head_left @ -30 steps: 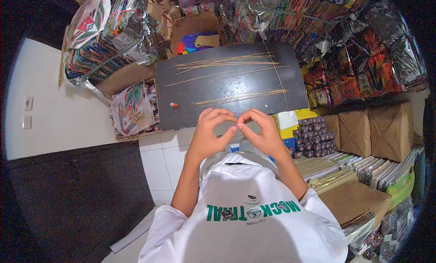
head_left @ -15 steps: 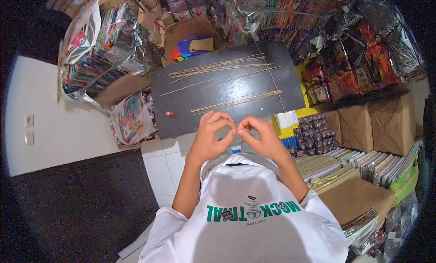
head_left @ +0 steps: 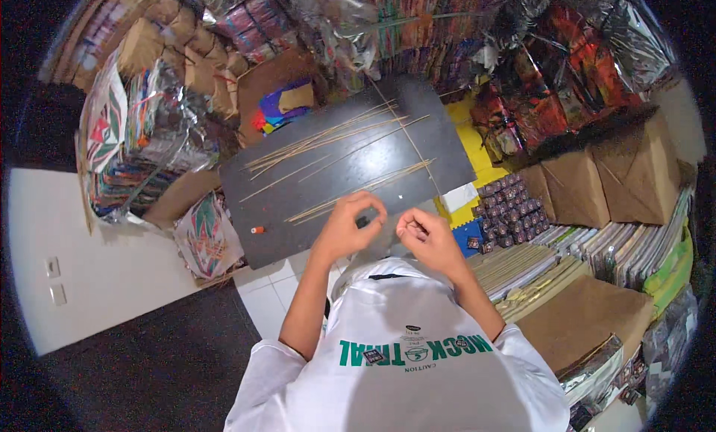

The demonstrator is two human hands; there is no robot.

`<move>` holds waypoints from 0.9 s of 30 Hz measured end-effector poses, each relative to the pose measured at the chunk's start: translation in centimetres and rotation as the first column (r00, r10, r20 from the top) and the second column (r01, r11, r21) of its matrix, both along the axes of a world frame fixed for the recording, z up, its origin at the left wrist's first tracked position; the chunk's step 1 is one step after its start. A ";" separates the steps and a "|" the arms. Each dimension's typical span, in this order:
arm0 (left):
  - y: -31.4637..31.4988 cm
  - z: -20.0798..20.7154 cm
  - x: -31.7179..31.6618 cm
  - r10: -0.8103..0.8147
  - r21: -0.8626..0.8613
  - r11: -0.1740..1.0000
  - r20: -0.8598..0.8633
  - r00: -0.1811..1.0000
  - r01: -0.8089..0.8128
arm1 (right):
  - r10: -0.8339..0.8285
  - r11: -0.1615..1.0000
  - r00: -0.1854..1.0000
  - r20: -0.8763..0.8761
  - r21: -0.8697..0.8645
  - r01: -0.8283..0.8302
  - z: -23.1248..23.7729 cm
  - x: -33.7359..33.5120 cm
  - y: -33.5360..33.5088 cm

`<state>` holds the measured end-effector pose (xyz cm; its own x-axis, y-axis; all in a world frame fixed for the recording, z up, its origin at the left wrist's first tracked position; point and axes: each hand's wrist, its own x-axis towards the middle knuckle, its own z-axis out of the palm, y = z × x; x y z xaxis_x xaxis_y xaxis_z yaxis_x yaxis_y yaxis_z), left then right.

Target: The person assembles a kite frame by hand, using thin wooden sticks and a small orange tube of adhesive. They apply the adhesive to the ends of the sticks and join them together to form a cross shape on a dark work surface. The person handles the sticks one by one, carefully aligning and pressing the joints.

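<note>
Above the near edge of a dark table (head_left: 287,243), my left hand (head_left: 349,227) has its thumb and index finger curled into a pinch. Beside it, a small gap away, my right hand (head_left: 432,242) is closed with its fingers bent in toward the thumb. Whatever the two hands hold, if anything, is too small to make out. Just beyond my hands lies a bundle of thin bamboo sticks (head_left: 358,192). More sticks (head_left: 321,139) are spread farther back on the tabletop. A small orange spool (head_left: 258,230) rests at the table's left end.
Left of the table, patterned paper (head_left: 209,242) lies on a stack. A cardboard box (head_left: 280,70) with colourful pieces stands behind. Wrapped bundles (head_left: 552,81) line the back right. Small dark boxes (head_left: 511,208) and brown packages (head_left: 634,171) sit at the right.
My hands have drawn apart from where their fingertips met, the right one turning and curling more. The whole view has shifted and tilted; sticks and spool stay in place on the table.
</note>
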<state>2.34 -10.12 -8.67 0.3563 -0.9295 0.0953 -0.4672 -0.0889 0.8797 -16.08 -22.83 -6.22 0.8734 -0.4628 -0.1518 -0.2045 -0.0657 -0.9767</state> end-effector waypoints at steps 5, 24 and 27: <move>-4.2 -8.0 5.3 0.231 0.213 0.933 0.267 0.936 -0.291 | -0.055 0.998 0.998 -0.040 -0.019 0.054 -0.7 -1.5 -2.8; -9.7 -16.8 10.3 0.148 0.305 0.827 0.692 0.707 -0.471 | -0.164 0.985 0.975 -0.150 0.033 0.171 -3.5 -5.0 -7.3; -10.5 -17.1 10.2 0.110 0.324 0.838 0.687 0.718 -0.439 | -0.182 0.975 0.973 -0.139 0.101 0.197 -3.1 -5.2 -7.6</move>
<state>12.54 -20.58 -25.76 0.6121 -0.7908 0.0052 -0.7718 -0.5960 0.2216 -21.30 -30.42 -9.34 0.7411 -0.5914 -0.3178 -0.3266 0.0961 -0.9403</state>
